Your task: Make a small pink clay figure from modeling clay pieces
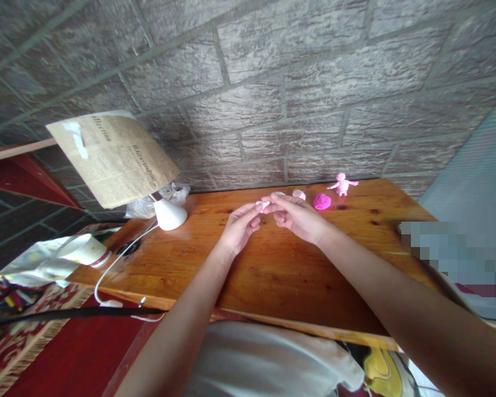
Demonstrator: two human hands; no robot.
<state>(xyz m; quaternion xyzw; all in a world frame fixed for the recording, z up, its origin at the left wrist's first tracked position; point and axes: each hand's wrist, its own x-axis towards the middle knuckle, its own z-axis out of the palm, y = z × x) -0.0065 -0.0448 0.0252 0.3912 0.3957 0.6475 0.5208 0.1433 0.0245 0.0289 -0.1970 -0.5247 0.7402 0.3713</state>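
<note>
Over the wooden table [264, 275], my left hand [240, 225] and my right hand [294, 215] meet fingertip to fingertip. Between them they pinch a small piece of pale pink modelling clay [263, 205], mostly covered by the fingers. Behind my right hand lies a light pink lump of clay [299, 194], and a whitish bit beside it is partly hidden by the fingers. A bright magenta lump of clay [322, 202] rests to the right of that hand. Farther right, near the wall, a pink clay figure [343, 184] stands upright with its arms spread.
A lamp with a newspaper-print shade [116, 157] and white base [170, 214] stands at the table's left. Its white cord [119, 256] hangs over the front edge. A paper cup [86, 251] lies on its side at the left end. The brick wall [252, 110] runs behind.
</note>
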